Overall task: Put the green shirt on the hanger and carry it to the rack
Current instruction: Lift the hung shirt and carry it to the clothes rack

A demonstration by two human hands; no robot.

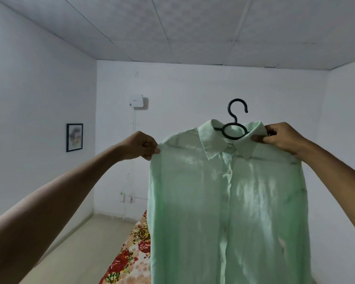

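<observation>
The green shirt (pixel 223 201) is thin, smooth cloth with a soft sheen; the hanger (pixel 235 121) looks like dark matt plastic; the floral bedcover (pixel 129 253) is printed cloth

framed picture (pixel 74 137) on left wall, white wall box (pixel 136 101), floral bedspread (pixel 129 253) (bottom)

The shirt (pixel 228 201) hangs at centre right of the frame, in front of the back wall (pixel 193 85). The hanger (pixel 235 124) sits inside its collar, hook standing above. The left hand (pixel 137 146) is at the shirt's left shoulder, the right hand (pixel 281 138) at the collar's right side. A framed picture (pixel 74 137) hangs on the wall at middle left. A bed (pixel 129 253) lies lower centre, behind the shirt
</observation>
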